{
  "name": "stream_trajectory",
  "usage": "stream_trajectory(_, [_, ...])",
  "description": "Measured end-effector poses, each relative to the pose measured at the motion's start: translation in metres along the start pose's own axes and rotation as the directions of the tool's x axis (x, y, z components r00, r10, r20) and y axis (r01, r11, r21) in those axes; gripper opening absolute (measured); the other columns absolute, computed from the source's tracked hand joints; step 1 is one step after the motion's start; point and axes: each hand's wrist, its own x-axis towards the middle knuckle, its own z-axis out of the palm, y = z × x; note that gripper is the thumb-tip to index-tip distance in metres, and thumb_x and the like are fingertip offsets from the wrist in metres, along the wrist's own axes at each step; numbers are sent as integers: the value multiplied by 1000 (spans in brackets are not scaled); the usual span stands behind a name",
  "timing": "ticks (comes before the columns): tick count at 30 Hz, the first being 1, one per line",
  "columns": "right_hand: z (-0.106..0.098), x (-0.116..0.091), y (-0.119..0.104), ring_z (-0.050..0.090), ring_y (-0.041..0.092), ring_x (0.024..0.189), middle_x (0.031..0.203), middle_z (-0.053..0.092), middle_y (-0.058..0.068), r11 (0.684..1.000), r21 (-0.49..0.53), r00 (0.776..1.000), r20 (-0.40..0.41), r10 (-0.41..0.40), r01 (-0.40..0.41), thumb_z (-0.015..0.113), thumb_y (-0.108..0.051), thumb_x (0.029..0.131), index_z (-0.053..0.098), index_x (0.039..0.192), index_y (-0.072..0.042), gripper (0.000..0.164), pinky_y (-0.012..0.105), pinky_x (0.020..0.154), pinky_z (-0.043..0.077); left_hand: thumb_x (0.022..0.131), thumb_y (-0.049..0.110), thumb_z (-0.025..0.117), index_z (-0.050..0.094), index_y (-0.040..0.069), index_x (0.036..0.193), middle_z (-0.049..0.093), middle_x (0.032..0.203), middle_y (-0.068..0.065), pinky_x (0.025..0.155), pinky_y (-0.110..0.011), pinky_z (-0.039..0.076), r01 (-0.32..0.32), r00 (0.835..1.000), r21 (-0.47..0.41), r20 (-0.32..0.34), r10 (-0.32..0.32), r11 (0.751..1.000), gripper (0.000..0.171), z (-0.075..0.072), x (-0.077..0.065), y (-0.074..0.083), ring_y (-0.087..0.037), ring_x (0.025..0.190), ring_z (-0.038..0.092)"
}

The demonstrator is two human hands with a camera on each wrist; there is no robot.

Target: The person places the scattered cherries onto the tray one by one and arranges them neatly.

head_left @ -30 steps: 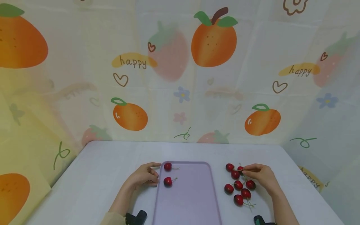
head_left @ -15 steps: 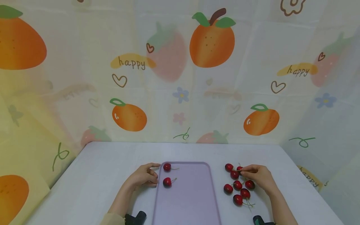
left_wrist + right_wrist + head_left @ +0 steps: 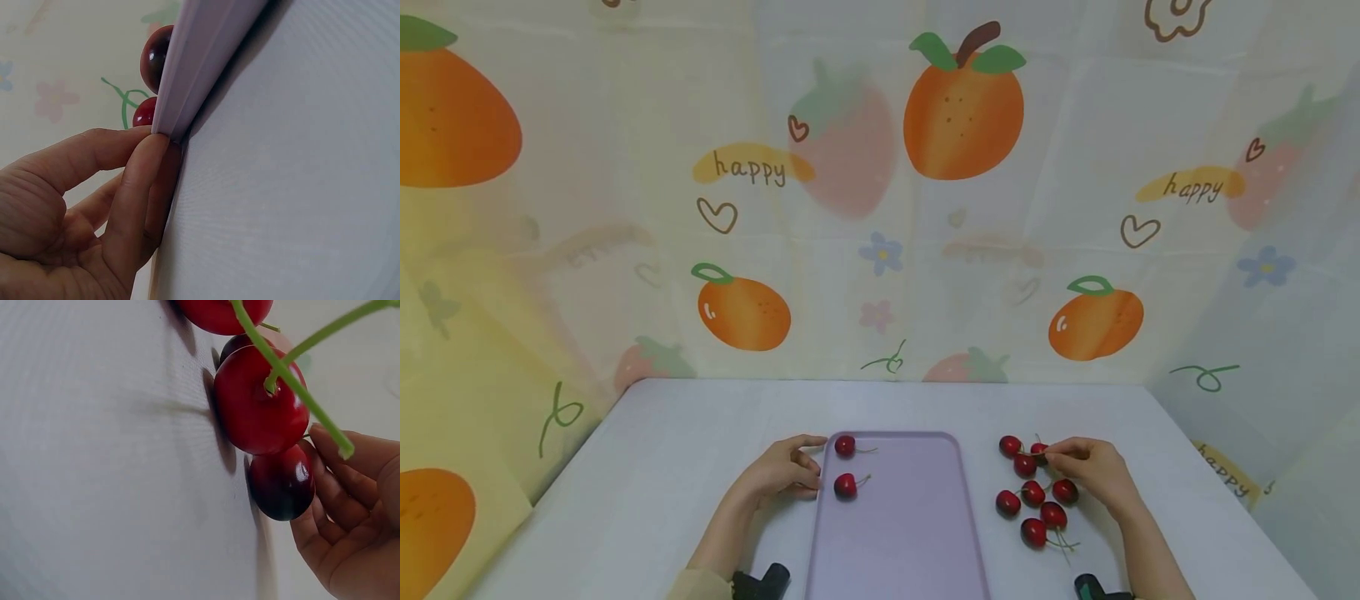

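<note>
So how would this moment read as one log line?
left hand touches lilac tray | right hand pinches cherry stem | tray: two cherries | white table: more cherries

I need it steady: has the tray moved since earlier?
No. Against the back edge of the table in the head view, the tray shows no shift.

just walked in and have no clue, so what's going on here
A person is handling cherries with bare hands at a white table. Their left hand touches the left edge of a purple tray, where two cherries lie near the far left corner. Their right hand is at the loose cherries on the table right of the tray, and its fingertips appear to pinch a stem.
</note>
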Motion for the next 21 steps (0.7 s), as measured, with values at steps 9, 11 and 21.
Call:
stream_trajectory(9, [-10,-2,1,68,19,92,114,71,17,999,-43,999,-49,8,-10,66,-33,93,72,111,-4,35,35,79,57,75,-5,75,46,-1,143,57,84,-6,65,-28,62,-3,1000,-19,11,3,1000,74,0,-1,0,-14,67,60])
stream_trajectory(11, [-13,-2,2,69,19,93,114,71,17,999,-54,998,-55,4,-7,66,-33,93,71,111,-3,35,34,79,56,75,-5,75,46,-1,143,57,84,-6,65,-28,62,-4,1000,-16,13,4,1000,74,0,-1,0,-14,67,60])
stream_trajectory(21, [-27,-8,6,69,17,93,109,73,15,1000,-31,998,-70,-5,2,63,-29,95,69,113,0,34,36,83,60,76,-3,75,47,0,142,57,85,-7,65,-28,62,3,1000,1,2,-3,1000,72,1,-1,1,-14,67,60])
